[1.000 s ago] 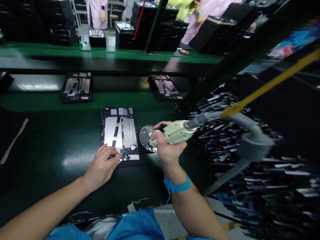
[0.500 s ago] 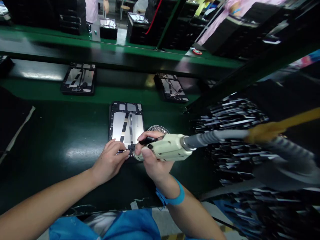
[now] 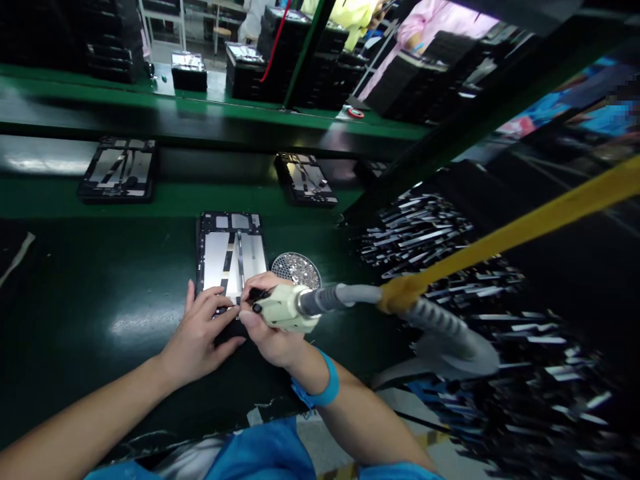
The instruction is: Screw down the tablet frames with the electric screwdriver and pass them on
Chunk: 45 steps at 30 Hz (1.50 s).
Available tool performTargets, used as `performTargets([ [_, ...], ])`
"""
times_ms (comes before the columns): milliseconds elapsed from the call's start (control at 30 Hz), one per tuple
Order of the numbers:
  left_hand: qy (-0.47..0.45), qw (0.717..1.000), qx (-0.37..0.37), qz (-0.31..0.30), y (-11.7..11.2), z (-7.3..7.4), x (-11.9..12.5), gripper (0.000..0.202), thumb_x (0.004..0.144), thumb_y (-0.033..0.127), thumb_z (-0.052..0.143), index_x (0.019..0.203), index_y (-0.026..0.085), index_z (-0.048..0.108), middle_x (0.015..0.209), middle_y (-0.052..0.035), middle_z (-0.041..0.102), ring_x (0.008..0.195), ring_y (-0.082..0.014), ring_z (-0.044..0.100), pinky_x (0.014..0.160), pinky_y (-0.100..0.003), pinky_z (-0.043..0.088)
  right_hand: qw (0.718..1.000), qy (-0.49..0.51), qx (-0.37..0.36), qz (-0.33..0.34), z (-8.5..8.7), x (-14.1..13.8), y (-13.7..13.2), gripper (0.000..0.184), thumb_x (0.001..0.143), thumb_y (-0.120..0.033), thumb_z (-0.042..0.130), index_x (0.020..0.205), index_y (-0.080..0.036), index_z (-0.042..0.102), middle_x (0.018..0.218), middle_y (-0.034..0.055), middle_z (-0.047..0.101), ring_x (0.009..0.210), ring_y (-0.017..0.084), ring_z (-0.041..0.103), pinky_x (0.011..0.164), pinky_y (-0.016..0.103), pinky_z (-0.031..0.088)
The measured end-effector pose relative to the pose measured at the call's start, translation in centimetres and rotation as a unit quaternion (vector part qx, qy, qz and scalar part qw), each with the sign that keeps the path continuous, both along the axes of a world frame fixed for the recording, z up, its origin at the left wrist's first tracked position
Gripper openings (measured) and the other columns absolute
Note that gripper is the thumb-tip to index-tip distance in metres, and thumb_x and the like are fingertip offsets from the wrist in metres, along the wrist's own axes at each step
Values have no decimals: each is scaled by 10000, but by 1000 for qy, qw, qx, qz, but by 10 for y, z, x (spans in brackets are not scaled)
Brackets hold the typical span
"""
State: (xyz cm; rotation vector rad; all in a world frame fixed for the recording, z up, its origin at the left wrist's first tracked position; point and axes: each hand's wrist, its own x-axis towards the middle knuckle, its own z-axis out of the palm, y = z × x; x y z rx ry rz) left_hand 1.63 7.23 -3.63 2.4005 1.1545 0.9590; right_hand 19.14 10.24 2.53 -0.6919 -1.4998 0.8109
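Observation:
A tablet (image 3: 213,257) with its back off lies on the dark green bench, its silver inner plates and ribbon strips showing. My right hand (image 3: 273,340) grips a pale green electric screwdriver (image 3: 287,308), its tip end hidden by my fingers over the tablet's near edge. Beside it my left hand (image 3: 203,330) rests on that near edge, fingers spread and the index finger stretched toward the driver. Right of the tablet stands a round dish of screws (image 3: 300,270), partly behind my right hand.
Two more opened tablets (image 3: 120,170) (image 3: 306,180) lie on the strip behind. A grey cable (image 3: 357,293) hangs from a yellow strap (image 3: 525,220) at the right. Piled thin dark parts (image 3: 430,227) fill the right side. Stacked black trays (image 3: 110,40) and co-workers are beyond the shelf.
The view has shifted right. My left fingers have opened from a pinch near the driver tip and now lie spread on the tablet. The screwdriver has turned more upright.

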Motion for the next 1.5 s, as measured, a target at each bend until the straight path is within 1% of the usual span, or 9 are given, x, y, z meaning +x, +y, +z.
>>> performTargets([
  [67, 11, 1000, 0, 4, -2, -1, -1, 365, 959, 215, 652, 1322, 222, 613, 1234, -130, 639, 1327, -362, 523, 1186, -819, 145, 1000, -4, 7, -4, 4, 6, 1, 306, 873, -310, 732, 1147, -262, 605, 953, 44, 664, 807, 199, 695, 679, 352, 623],
  [133, 17, 1000, -2, 5, -4, 0, 1, 346, 975, 198, 632, 1319, 212, 606, 1196, -124, 638, 1255, -322, 570, 1188, -782, 230, 999, 13, -9, -29, 7, 20, 5, 284, 893, -360, 713, 1140, -262, 611, 981, 46, 677, 709, 174, 682, 611, 335, 605],
  [233, 15, 1000, 0, 10, -7, 3, 5, 280, 992, 149, 593, 1266, 198, 620, 1094, -88, 642, 1134, -254, 619, 1187, -717, 319, 988, 35, -19, -148, 6, 48, 17, 251, 894, -364, 715, 1104, -261, 624, 960, 28, 678, 577, 134, 627, 530, 308, 554],
  [333, 16, 999, 19, 21, -6, 6, 9, 231, 985, 118, 596, 1202, 181, 645, 1049, -68, 646, 1108, -237, 627, 1185, -681, 357, 970, 13, -27, -242, -2, 70, 30, 235, 856, -307, 757, 1049, -243, 639, 899, 8, 677, 568, 136, 634, 570, 319, 565],
  [500, 25, 998, 50, 37, 0, 3, 6, 207, 975, 127, 634, 1172, 182, 662, 1046, -65, 650, 1090, -238, 634, 1149, -654, 410, 964, 6, -43, -264, -17, 80, 39, 229, 845, -273, 761, 1039, -216, 653, 916, 14, 691, 591, 132, 642, 629, 328, 586],
  [1067, 36, 998, 43, 32, 0, 3, 3, 202, 979, 133, 633, 1171, 188, 662, 1039, -56, 658, 1082, -225, 640, 1172, -631, 380, 959, 15, -76, -271, -23, 79, 43, 257, 810, -292, 781, 1009, -190, 655, 833, 10, 711, 554, 131, 643, 622, 314, 604],
  [1267, 34, 998, 27, 45, 3, 0, 9, 283, 986, 148, 610, 1264, 202, 618, 1056, -65, 657, 1083, -235, 637, 1184, -635, 357, 961, 69, -49, -263, 2, 69, 36, 185, 848, -249, 745, 1003, -214, 650, 845, -12, 671, 523, 113, 621, 531, 284, 544],
  [1400, 29, 998, 9, 50, 5, 1, 11, 404, 975, 150, 602, 1373, 199, 547, 1101, -78, 663, 1094, -239, 635, 1193, -617, 358, 982, 103, -41, -149, 19, 37, 19, 224, 894, -312, 706, 1091, -256, 616, 927, -8, 649, 523, 110, 623, 494, 279, 525],
  [1500, 24, 999, -4, 49, 5, 2, 11, 474, 963, 152, 600, 1424, 205, 501, 1131, -85, 659, 1099, -240, 633, 1199, -605, 353, 994, 87, -57, -44, 16, 12, 9, 262, 906, -339, 710, 1135, -260, 610, 996, 13, 652, 595, 120, 648, 576, 310, 568],
])
